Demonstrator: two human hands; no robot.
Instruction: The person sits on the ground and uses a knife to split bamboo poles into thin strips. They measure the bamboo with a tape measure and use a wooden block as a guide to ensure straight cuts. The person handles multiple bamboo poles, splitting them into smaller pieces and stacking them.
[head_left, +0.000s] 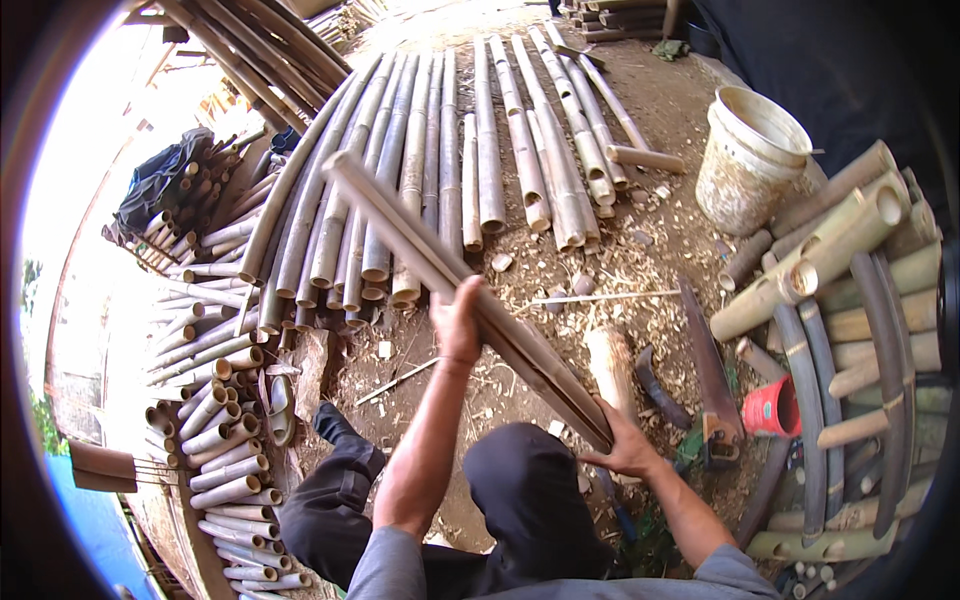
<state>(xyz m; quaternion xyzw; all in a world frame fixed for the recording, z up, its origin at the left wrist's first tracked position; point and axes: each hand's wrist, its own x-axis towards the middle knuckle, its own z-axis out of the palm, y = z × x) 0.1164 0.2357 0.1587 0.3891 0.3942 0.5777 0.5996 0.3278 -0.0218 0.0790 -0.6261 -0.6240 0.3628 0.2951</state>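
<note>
A brown bamboo length (515,345) with a dark groove along it slants across the middle, its far end blurred by motion. My left hand (458,322) is closed round it near its middle. At its near lower end, my right hand (624,440) grips it, with some fingers hidden. The piece hangs above the ground, in front of my bent knee. Just beyond my right hand is a pale wood block (612,365). Beside that lie a dark curved blade (661,388) and a handsaw (708,365).
Long bamboo poles (415,170) lie in a row ahead. Short bamboo pieces (230,465) are stacked at left. On the right are a dirty white bucket (740,170), a red cup (770,408) and more bamboo (850,235). Wood chips (520,285) cover the dirt floor.
</note>
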